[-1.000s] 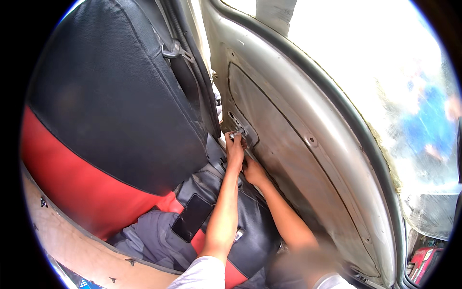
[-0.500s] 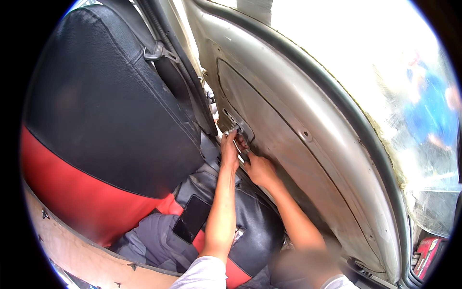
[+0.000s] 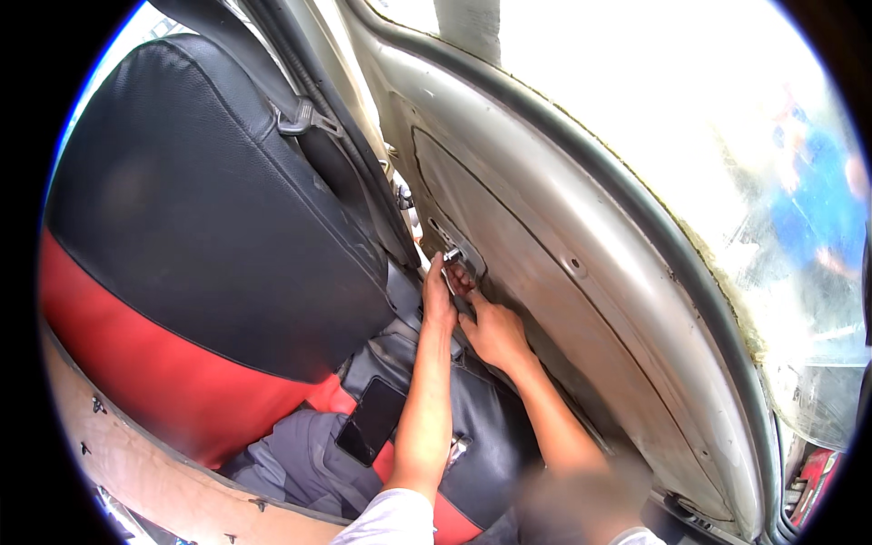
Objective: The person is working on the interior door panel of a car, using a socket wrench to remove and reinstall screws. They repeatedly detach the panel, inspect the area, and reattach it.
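Both hands meet at the bare inner metal of a car door, close to its hinge-side edge by the seat. My left hand is closed round a slim hand tool with a silver end and what looks like a dark handle. That silver end lies against the slotted recess in the panel. My right hand is closed at the handle end, thumb and index finger forward. Fingers cover most of the tool, so its exact kind is hidden.
A black and red seat fills the left, with a seat-belt buckle beside it. A phone lies near grey cloth. A detached trim board with clips curves along the lower left. A red case stands outside.
The view has shifted slightly, so the scene sits a little lower. Both hands stay at the same spot on the door, and the silver end shows more clearly.
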